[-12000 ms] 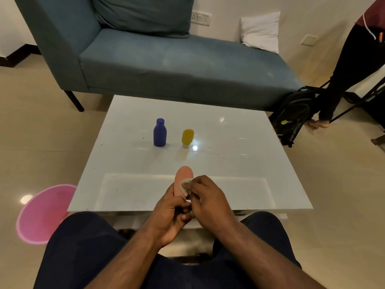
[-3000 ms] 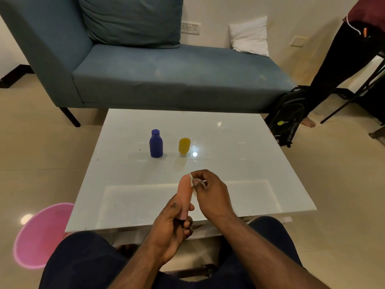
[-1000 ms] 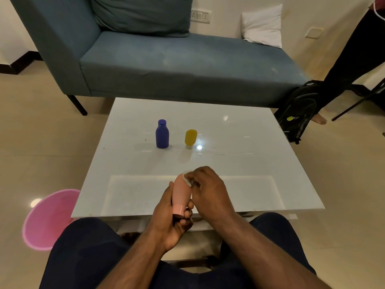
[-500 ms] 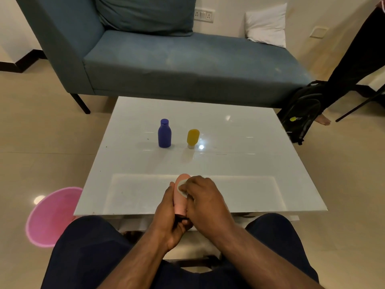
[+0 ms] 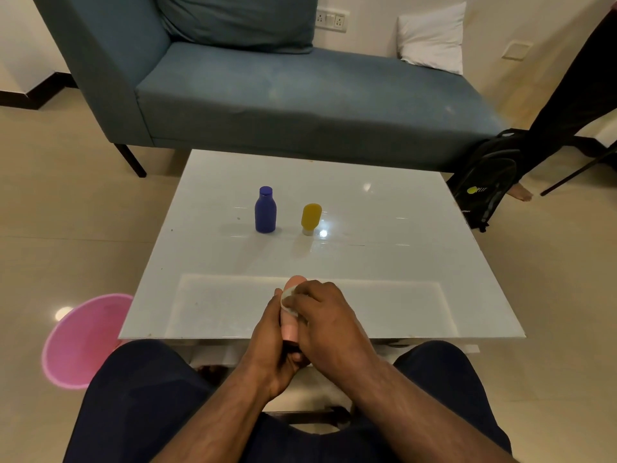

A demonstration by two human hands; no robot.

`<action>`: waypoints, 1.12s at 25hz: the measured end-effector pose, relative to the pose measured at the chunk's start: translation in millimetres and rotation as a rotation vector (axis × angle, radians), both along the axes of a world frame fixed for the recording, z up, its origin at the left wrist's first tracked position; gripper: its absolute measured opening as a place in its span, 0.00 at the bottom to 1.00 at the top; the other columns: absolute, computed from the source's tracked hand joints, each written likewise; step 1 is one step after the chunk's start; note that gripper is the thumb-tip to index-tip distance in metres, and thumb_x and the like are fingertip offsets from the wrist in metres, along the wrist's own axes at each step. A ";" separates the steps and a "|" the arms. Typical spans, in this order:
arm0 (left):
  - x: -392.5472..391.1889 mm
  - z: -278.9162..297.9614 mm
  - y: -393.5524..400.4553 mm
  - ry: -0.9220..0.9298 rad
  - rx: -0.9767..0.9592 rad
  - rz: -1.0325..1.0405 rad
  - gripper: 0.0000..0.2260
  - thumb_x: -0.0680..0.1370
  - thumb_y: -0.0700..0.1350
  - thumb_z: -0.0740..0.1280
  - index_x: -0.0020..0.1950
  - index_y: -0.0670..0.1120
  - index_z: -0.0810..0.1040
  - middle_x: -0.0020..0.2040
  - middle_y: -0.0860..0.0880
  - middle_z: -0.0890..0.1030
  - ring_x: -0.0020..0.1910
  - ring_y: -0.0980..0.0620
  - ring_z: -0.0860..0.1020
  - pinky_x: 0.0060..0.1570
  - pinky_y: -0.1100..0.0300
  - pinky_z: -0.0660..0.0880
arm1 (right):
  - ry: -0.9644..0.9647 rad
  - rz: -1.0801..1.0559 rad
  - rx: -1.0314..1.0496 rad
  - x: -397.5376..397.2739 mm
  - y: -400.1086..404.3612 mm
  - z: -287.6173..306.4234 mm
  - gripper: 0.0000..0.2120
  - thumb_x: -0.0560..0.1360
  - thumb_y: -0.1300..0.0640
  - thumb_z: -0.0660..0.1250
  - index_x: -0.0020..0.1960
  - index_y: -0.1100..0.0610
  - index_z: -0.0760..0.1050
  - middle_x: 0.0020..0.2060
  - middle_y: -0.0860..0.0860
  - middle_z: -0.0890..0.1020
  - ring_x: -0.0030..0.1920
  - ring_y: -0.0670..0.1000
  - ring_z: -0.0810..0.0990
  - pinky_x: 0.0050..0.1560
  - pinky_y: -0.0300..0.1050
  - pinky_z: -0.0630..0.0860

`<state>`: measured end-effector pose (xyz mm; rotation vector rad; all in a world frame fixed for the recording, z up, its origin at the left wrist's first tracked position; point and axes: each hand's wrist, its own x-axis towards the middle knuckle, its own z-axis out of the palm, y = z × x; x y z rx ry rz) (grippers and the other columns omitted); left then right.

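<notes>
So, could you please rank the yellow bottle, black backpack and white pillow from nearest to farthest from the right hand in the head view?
1. Yellow bottle, on the table ahead of the right hand.
2. Black backpack, floor, right.
3. White pillow, sofa, back right.

Blue btl [image 5: 265, 210], yellow btl [image 5: 311, 217], pink tub [image 5: 83, 339], sofa [image 5: 300, 95]

glossy white table [image 5: 384, 262], matt fabric sofa [image 5: 300, 95], smooth plastic bottles [image 5: 265, 210].
</notes>
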<state>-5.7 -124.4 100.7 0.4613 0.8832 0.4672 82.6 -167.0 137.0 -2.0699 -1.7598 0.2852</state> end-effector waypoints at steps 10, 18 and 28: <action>0.9 -2.8 -1.1 0.010 0.037 -0.053 0.29 0.79 0.66 0.59 0.58 0.43 0.82 0.40 0.41 0.81 0.36 0.46 0.76 0.37 0.54 0.71 | -0.010 0.019 -0.021 19.8 7.4 10.4 0.18 0.75 0.57 0.67 0.65 0.52 0.75 0.61 0.48 0.74 0.61 0.49 0.68 0.60 0.39 0.67; 0.8 -6.1 -0.6 0.010 0.028 -0.042 0.32 0.76 0.70 0.59 0.56 0.42 0.82 0.40 0.41 0.80 0.36 0.47 0.75 0.36 0.55 0.70 | -0.016 0.016 -0.003 20.9 7.8 5.4 0.17 0.75 0.56 0.67 0.64 0.52 0.75 0.60 0.48 0.75 0.59 0.49 0.69 0.59 0.40 0.69; -0.6 -2.3 0.0 0.022 -0.020 -0.017 0.31 0.77 0.68 0.61 0.59 0.40 0.79 0.39 0.41 0.78 0.33 0.49 0.74 0.30 0.59 0.69 | 0.042 -0.092 0.027 26.2 11.6 5.8 0.14 0.76 0.57 0.65 0.61 0.52 0.77 0.57 0.49 0.76 0.58 0.50 0.72 0.58 0.43 0.72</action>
